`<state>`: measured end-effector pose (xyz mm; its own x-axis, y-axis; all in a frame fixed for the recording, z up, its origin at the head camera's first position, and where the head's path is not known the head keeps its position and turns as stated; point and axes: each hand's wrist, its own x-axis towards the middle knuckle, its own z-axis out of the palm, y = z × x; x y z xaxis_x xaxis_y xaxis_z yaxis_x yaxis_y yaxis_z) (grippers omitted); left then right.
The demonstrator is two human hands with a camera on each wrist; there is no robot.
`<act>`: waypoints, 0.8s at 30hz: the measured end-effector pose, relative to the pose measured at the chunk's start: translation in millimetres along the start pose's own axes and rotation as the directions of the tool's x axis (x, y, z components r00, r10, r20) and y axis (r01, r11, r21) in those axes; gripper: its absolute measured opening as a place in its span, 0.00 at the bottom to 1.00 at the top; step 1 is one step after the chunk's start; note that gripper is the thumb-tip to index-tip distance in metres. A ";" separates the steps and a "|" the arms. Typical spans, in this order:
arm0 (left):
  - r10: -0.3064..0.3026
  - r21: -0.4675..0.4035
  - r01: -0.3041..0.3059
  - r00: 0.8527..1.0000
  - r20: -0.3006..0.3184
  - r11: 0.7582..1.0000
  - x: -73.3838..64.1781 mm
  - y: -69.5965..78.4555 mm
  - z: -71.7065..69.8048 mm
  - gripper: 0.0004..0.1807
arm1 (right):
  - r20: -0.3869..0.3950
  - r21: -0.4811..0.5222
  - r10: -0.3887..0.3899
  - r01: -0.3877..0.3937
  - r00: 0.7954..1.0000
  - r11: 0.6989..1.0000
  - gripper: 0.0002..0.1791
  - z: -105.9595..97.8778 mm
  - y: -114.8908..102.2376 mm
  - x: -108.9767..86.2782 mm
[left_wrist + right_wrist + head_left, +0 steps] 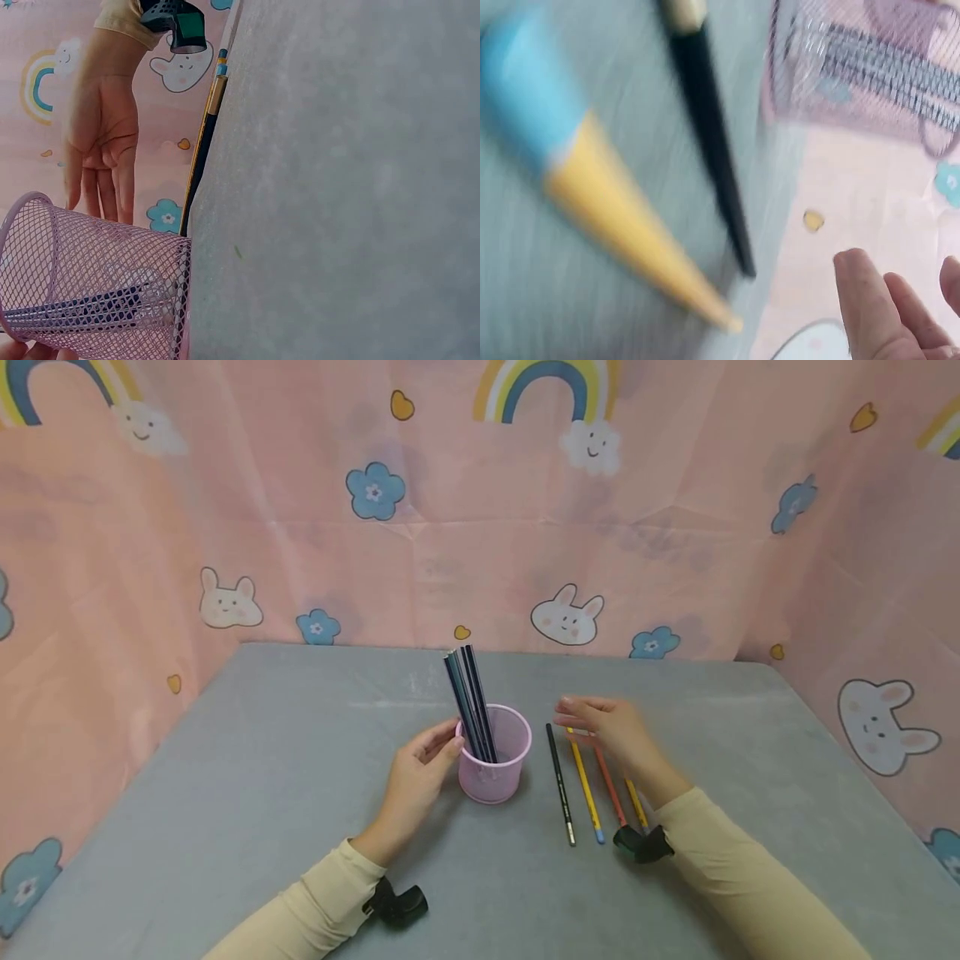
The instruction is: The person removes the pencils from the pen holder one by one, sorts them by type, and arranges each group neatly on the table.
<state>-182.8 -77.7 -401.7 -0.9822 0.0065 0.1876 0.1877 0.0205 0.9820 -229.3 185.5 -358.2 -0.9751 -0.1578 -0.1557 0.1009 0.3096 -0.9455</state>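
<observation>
A pink mesh pencil cup (491, 781) stands upright on the grey table, with several dark pencils (471, 706) leaning to the left inside it. My left hand (416, 774) holds the cup at its left rim, thumb in front; in the left wrist view its fingertips (39, 351) show at the rim. My right hand (611, 727) hovers over the far ends of loose pencils, fingers extended and holding nothing. Beneath and beside it lie a black pencil (560, 785), a yellow pencil (585, 789) and an orange-red pencil (609, 783). Another yellow pencil (636, 803) is partly hidden by the right wrist.
The grey table (300, 760) reaches back to a pink patterned curtain (450, 560), which also hangs along both sides. A black wrist camera (397, 903) sits at the left cuff, another black camera (643, 843) at the right cuff, close over the pencils.
</observation>
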 end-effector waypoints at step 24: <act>-0.008 -0.026 0.008 1.000 -0.004 1.000 0.5 0.3 -0.2 0.22 | 0.010 0.223 -0.051 0.048 0.999 0.974 0.25 58.4 -0.1 -12.7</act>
<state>-183.2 -78.0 -401.3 -0.9837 0.0023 0.1800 0.1800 -0.0056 0.9836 -205.5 132.7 -372.8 -0.9771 -0.1824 -0.1098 0.0956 0.0847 -0.9918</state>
